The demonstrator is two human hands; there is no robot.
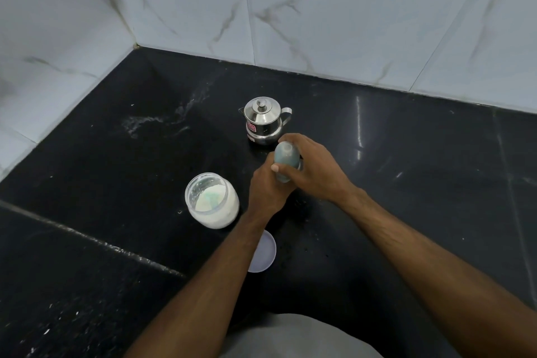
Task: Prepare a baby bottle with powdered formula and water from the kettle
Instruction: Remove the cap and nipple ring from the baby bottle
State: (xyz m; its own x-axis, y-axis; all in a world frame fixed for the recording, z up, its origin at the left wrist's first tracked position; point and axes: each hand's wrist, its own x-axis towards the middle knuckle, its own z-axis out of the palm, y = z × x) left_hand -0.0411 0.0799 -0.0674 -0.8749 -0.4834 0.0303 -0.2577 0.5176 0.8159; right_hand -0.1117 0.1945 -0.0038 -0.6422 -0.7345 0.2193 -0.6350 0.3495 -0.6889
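Together, two hands (290, 180) grip one bottle (286, 163) beside one kettle (263, 120).

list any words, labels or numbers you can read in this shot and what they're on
Red and pink sticker on the steel kettle: print is there but too blurred to read.
White label lower on the kettle: too small to read.
Baby bottle, gripped by the left hand and right hand: no readable markings.
Formula jar and lid: no text visible.
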